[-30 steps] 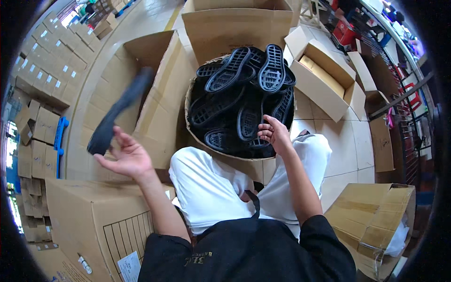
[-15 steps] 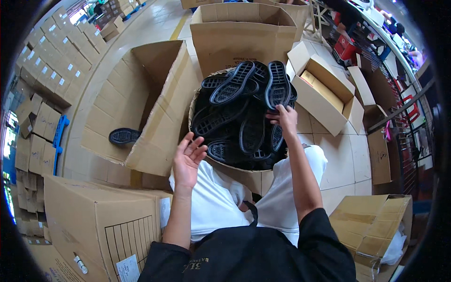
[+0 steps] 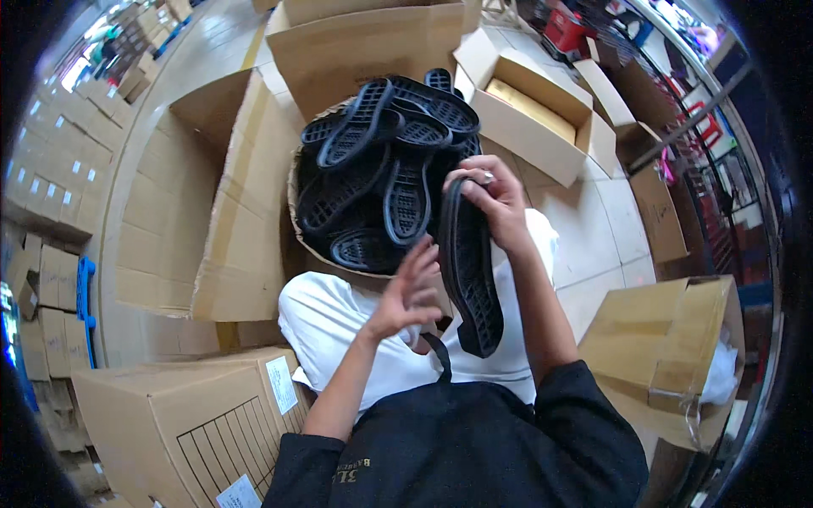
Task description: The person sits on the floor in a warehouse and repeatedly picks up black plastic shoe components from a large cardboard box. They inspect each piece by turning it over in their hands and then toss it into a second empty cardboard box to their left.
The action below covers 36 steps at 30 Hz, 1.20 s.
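Observation:
A black shoe sole with a gridded inner face hangs upright from my right hand, whose fingers pinch its upper end. The sole is over my lap, turned edge-on. My left hand is to the left of it, fingers spread and somewhat blurred, holding nothing and apart from the sole. Just beyond my knees stands a round-edged carton heaped with several more black shoe soles, lying at various angles.
A tall open carton stands to the left, and another behind the heap. An open box is at the far right. Closed boxes flank me: one at near left, one at near right. Stacked cartons line the far left.
My right hand has lifted a sole from the heap and drawn it toward me, turning it edge-on. My left hand has moved right, toward it. The view has shifted rightward.

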Motion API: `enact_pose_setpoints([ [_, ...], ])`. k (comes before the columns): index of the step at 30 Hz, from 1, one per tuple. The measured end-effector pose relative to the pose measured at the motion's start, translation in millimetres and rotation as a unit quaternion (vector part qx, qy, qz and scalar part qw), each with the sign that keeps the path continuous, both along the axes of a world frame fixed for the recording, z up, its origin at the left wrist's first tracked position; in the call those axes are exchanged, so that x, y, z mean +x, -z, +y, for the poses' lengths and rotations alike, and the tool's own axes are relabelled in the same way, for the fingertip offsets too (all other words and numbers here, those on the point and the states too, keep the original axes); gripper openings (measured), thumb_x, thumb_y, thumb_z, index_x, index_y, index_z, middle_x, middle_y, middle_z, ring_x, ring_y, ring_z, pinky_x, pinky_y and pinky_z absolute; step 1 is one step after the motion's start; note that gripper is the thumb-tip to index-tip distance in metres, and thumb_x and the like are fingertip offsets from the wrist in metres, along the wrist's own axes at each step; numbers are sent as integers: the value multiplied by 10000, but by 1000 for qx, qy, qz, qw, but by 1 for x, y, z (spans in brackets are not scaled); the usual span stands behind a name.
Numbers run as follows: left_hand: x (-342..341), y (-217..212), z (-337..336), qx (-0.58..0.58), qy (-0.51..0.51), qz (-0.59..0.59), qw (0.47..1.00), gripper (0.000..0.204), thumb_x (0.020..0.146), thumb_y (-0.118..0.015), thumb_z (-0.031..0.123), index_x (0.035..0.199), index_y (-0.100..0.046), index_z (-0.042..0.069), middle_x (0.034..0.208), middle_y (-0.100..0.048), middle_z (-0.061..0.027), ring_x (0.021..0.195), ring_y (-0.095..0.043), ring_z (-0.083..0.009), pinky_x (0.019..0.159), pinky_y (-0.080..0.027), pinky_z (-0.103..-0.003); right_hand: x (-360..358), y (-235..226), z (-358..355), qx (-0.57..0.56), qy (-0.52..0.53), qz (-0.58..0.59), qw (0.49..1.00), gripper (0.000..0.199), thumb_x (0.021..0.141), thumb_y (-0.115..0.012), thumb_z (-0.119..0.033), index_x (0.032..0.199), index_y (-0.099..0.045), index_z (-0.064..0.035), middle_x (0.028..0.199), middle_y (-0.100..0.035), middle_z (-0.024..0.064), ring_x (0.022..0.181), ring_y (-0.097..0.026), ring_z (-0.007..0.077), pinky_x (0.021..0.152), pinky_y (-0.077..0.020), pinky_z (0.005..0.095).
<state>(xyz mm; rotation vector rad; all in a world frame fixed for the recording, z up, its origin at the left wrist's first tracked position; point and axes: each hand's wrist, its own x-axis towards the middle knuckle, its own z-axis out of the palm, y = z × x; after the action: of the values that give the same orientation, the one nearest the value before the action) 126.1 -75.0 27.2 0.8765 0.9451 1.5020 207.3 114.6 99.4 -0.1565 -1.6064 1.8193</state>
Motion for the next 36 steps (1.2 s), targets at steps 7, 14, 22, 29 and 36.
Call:
enact_pose_setpoints([
  [7,47,-11,-28,-94,8,67,993,904,662,-695,191,1337,-122,13,1329,-266,-132,1199,-315,-211,983,-247,-324,-8,61,10,-369,-20,81,926,309,849,-508,-215,1125,-464,-85,951,-585,84,785,-586,166,670,-499,277],
  [14,37,-70,-36,4,-17,58,998,975,641,-681,192,1359,-29,87,1312,-276,-139,1155,-374,-220,920,-350,-308,-26,101,9,-430,13,-3,903,273,874,-453,-249,1105,-495,-110,964,-596,75,779,-589,133,638,-503,281],
  [22,-29,-87,-33,14,-377,-246,893,407,781,-586,305,1071,-431,66,880,-576,-111,706,-616,-197,602,-533,-247,-20,84,-20,-326,-13,-231,917,322,837,-501,-262,1005,-553,7,665,-583,35,511,-532,103,492,-447,244],
  [29,-54,-99,-49,30,-423,-294,857,357,788,-570,353,967,-521,48,831,-605,-122,682,-618,-225,569,-549,-259,-24,79,-21,-321,-103,-196,921,489,860,-455,-377,1108,-456,44,733,-607,102,569,-581,152,567,-456,261],
  [36,-121,-127,-92,303,-587,-220,718,739,786,-568,328,1282,-123,8,1196,-390,-270,995,-534,-278,732,-540,-317,-24,95,-15,-151,81,-328,929,416,825,-521,-337,1091,-479,-20,788,-613,131,620,-600,174,590,-456,245],
])
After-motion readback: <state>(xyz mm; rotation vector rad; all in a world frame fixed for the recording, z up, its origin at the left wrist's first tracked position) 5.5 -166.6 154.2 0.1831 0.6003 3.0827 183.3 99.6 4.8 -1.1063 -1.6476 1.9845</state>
